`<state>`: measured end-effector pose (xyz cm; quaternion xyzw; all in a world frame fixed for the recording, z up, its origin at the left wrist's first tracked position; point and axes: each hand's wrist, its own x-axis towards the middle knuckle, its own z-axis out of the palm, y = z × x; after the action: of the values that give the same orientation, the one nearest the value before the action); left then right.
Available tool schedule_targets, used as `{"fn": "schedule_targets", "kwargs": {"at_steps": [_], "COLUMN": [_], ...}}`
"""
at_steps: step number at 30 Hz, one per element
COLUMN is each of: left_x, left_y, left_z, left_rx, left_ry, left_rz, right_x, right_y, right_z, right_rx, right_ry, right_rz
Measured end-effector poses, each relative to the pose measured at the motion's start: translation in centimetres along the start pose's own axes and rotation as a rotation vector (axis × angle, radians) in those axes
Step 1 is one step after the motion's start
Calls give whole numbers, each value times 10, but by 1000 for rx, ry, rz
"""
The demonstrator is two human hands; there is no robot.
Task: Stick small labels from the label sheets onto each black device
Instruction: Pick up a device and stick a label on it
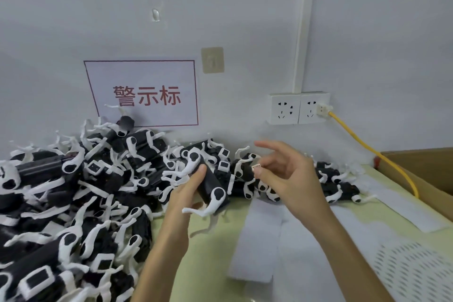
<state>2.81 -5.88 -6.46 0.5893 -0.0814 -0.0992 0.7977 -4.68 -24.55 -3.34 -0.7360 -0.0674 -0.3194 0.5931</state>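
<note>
1. Dozens of black devices with white straps lie heaped in a pile (pixel 73 191). From my feed it fills the left of the view and trails rightward along the foot of the wall.
2. I see the pile resting on a pale green table (pixel 208 252), which runs from the middle to the right edge.
3. White sheets (pixel 255 240) lie flat on the table right of the pile, partly under the right forearm. A further strip lies nearer the right edge.
4. A red-bordered sign (pixel 144 93) with red characters is fixed to the wall behind the pile.
5. A cardboard box (pixel 421 169) stands at the far right, beside the table.
6. The right hand (pixel 286 174) is raised above the table. Its thumb and forefinger are pinched together and the other fingers are spread out straight.
7. The left hand (pixel 182 193) is curled round one device (pixel 210 184), thumb on its upper face. It holds the device tilted above the table, just in front of the pile.
8. Two wall sockets (pixel 297 108) sit right of the sign, with a yellow cable (pixel 362 144) running from the right one down towards the box.
9. The label (pixel 256 166) is in the right hand's pinch, near the device's upper end but apart from it. It looks reddish, though its print is too blurred for me to read.
</note>
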Motion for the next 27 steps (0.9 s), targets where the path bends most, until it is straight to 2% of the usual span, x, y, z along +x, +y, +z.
{"fn": "schedule_targets", "kwargs": {"at_steps": [3,7,12,16,21,24,27], "left_x": [0,-7,-14,-18,-30,-34,-42], "left_y": [17,22,16,17,22,27,29], "left_z": [12,19,22,31,50,53,54], "left_rx": [-167,-158,-107,-117,-369,-462,-467], "left_ry": [-113,-282,-265,-268,-197,-104,-98], "left_rz": [-31,-17,74,34,-12,-10,-38], "right_x": [-3,-6,-7,-3,-3,-3,-5], "right_y": [0,-5,-5,0,7,9,7], "right_z": [3,6,3,0,12,16,16], "right_rx": [-90,-195,-262,-259,-89,17,115], "right_ry": [-100,-173,-110,-19,133,120,97], "right_rz": [-24,-75,-102,-73,29,92,96]}}
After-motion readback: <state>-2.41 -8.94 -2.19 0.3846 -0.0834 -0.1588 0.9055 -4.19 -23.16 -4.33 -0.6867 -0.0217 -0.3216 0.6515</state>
